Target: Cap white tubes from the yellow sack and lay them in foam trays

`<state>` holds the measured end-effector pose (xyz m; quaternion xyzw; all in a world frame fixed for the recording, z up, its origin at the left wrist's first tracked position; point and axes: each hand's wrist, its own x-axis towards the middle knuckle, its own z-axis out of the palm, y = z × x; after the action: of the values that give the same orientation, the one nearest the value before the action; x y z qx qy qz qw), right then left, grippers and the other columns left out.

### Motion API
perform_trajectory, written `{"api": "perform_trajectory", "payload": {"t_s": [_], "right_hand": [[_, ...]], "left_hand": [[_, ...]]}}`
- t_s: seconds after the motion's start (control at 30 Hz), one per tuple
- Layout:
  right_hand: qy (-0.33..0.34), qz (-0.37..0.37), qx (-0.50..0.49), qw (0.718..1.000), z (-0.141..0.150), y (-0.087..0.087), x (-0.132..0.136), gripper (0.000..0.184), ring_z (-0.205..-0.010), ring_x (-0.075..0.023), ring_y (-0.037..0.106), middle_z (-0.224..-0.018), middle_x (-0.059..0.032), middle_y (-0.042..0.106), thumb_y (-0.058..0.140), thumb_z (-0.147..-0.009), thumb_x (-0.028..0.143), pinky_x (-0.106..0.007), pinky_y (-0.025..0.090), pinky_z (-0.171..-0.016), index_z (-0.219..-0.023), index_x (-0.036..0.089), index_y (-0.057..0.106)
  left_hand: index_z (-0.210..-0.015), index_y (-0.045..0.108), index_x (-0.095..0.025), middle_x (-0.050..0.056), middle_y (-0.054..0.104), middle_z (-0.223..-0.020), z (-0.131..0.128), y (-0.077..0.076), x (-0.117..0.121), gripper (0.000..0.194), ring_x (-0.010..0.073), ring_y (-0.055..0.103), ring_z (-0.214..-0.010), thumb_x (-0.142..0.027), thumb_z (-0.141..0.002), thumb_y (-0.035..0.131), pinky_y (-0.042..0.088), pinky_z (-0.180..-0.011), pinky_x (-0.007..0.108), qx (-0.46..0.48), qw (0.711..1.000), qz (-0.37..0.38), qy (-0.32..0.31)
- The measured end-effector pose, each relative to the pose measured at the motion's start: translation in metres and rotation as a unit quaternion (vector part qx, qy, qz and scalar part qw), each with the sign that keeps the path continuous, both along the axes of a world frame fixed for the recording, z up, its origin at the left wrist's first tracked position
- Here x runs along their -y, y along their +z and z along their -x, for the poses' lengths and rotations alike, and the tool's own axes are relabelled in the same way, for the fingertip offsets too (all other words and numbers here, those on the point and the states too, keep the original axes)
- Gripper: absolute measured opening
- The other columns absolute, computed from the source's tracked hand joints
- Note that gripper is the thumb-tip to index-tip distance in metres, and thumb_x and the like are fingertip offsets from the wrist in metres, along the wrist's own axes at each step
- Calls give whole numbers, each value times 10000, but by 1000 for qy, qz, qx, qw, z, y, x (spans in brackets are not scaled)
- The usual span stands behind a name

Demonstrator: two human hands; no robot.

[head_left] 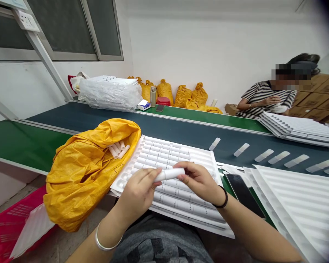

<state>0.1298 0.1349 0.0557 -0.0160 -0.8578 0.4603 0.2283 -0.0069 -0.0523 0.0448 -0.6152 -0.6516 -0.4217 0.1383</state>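
Note:
A white tube (172, 173) lies level between both my hands. My left hand (139, 191) pinches its left end, and my right hand (199, 179) grips its right end. Both hover over a white moulded tray (178, 153) whose slots hold labelled tubes. An open yellow sack (84, 171) at my left shows several more white tubes (119, 149) inside.
A dark conveyor belt (164, 128) carries a row of white tubes (279, 157) at the right. White tray stacks (298, 204) and a black phone (244, 194) lie to my right. A co-worker in a striped shirt (265, 98) sits across. Red crate (8, 226) on the floor.

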Motion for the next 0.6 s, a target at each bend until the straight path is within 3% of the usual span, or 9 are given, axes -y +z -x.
{"api": "perform_trajectory", "payload": {"t_s": [0.07,0.13,0.27,0.3,0.37,0.47,0.53,0.6], "right_hand": [[16,19,7,1000,-2,-4,4,236,-648,-125,548,-838,-41,630,532,-913,333,-250,475,-582,-1099,200,590],[36,-15,23,999,-3,-8,7,243,-710,-139,579,-891,-55,641,541,-909,330,-262,494,-637,-1108,201,592],[18,-259,43,965,6,-17,-12,227,-820,-212,577,-881,-88,623,607,-846,331,-335,481,-731,-1014,186,651],[-10,-303,50,952,12,-19,-25,213,-801,-217,570,-843,-86,618,600,-839,324,-337,471,-723,-983,178,653],[-115,-322,105,934,27,-21,-65,196,-801,-213,573,-825,-75,627,570,-838,306,-319,455,-741,-974,180,633],[-323,-249,237,882,53,-24,-142,231,-870,-203,591,-918,-77,645,510,-873,295,-290,442,-775,-1064,185,583],[-358,-221,290,859,67,-30,-187,217,-817,-192,604,-884,-80,646,509,-890,289,-290,463,-728,-1038,154,592],[-355,-206,327,851,75,-41,-216,224,-792,-167,610,-911,-69,639,538,-902,310,-298,496,-709,-1021,130,600]], "left_hand": [[-1296,467,-217,83,641,-1006,-5,0,-1,455,189,600,-924,-62,-871,510,519,-817,313,-1,1000,1,0],[-1311,453,-213,82,640,-1010,-8,-3,-2,472,184,599,-922,-52,-870,498,522,-815,307,-8,1000,24,-17],[-1391,361,-232,87,624,-1116,8,-19,-9,527,196,588,-1027,-172,-894,527,517,-891,327,-22,990,129,-53],[-1415,322,-228,104,594,-1199,19,-23,-9,569,216,558,-1106,-243,-893,547,497,-941,355,-18,988,148,-34],[-1433,287,-200,136,494,-1350,52,-30,-7,622,264,454,-1253,-365,-889,539,418,-1040,422,-2,986,162,45],[-1299,475,-150,140,524,-1315,120,-35,-1,426,277,449,-1253,-331,-923,384,352,-1079,436,29,962,177,204],[-1160,579,-120,151,590,-1211,165,-37,-1,390,281,526,-1154,-263,-887,340,391,-1032,411,44,927,256,271],[-1056,635,-111,165,633,-1116,199,-39,-8,364,308,569,-1069,-239,-826,384,424,-972,431,45,912,301,273]]}}
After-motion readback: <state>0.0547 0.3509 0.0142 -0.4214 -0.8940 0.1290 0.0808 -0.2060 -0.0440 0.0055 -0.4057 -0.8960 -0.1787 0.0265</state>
